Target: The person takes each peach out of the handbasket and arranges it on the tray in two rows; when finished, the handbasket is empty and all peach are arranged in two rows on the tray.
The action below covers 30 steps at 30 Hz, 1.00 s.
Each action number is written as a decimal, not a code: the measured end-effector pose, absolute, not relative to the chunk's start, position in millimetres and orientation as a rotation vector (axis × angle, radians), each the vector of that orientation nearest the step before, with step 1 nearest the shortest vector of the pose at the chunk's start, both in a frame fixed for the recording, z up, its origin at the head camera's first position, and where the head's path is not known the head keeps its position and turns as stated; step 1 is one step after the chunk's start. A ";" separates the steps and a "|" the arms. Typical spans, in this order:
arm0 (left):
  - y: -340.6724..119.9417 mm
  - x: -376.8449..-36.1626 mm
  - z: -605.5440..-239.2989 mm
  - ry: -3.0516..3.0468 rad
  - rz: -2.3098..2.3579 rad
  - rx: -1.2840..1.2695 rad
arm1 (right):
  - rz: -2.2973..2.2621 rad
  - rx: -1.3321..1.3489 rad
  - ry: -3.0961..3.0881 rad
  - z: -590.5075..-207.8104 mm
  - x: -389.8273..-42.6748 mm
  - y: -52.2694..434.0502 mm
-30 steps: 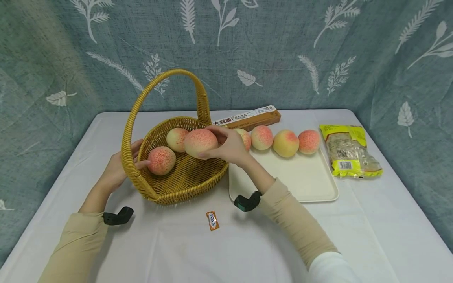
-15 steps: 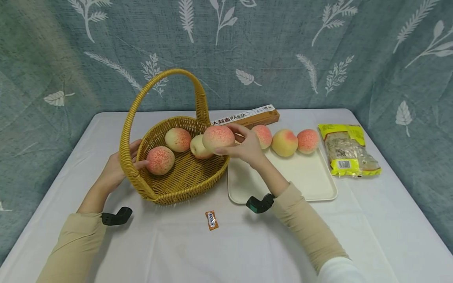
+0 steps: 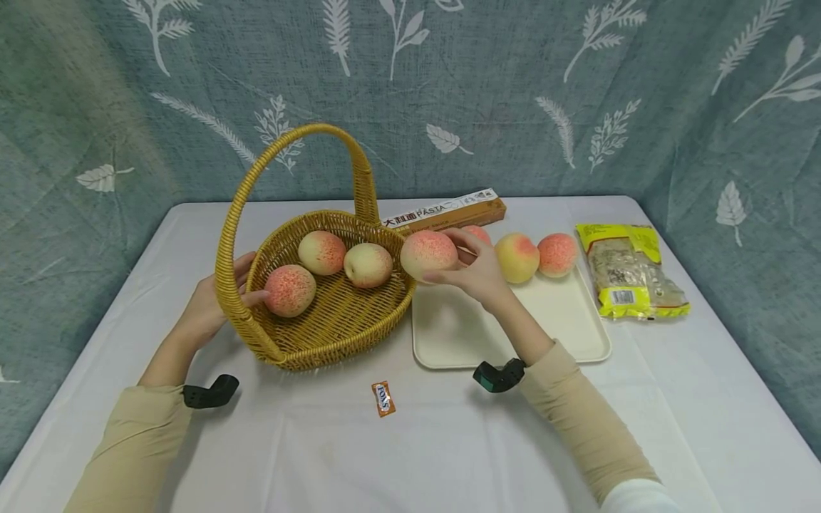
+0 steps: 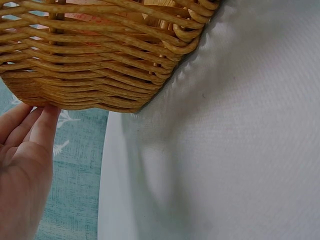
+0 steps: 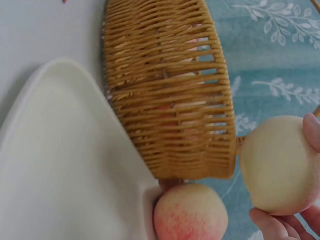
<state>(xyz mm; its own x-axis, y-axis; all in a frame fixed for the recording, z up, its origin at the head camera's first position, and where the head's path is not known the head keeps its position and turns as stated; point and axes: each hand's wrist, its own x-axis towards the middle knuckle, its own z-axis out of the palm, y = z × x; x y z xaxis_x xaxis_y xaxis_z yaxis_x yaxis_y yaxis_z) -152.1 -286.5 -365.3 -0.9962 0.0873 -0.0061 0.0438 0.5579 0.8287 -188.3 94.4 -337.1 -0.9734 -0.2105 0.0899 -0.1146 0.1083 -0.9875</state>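
Between the thumb and curled fingers of the right hand (image 3: 477, 274) a round pink-speckled peach (image 3: 428, 254) is gripped, held above the near-left corner of the cream rectangular plastic tray (image 3: 564, 335), just beside the rim of the woven yellow wicker basket (image 3: 333, 328). In the right wrist view the same fruit (image 5: 277, 170) is seen pinched at the fingertips (image 5: 280, 227), clear of the tray (image 5: 60, 165) and level with the basket wall (image 5: 170, 100).

Behind the right fingers, three more peaches are noted in a row along the tray's far edge: one mostly hidden (image 3: 476, 233), a yellowish one (image 3: 517, 258), a pink one (image 3: 556, 254).

The left hand (image 3: 212, 303) is laid against the basket's outer left side by the handle base, fingers straight and relaxed; fingertips (image 4: 47, 117) are seen touching the weave (image 4: 100, 65). Nothing is grasped.

Just past the left fingertips, inside the basket, a red-speckled peach (image 3: 290, 290) is found; two paler peaches (image 3: 322, 252) (image 3: 368, 264) lie further in.

A long brown pasta box (image 3: 445, 211), a yellow snack bag (image 3: 628, 271) and a small orange candy wrapper (image 3: 382, 398) are recorded on the white tablecloth (image 3: 410, 456).
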 end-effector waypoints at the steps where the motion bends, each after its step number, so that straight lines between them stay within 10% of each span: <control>1: -286.5 -152.0 -365.2 2.729 1.453 0.117 | -2.025 -0.326 2.288 -338.2 -187.6 96.4; 30: -288.9 -152.8 -367.4 2.727 1.458 0.124 | -1.856 -0.105 2.399 -365.5 -179.9 113.1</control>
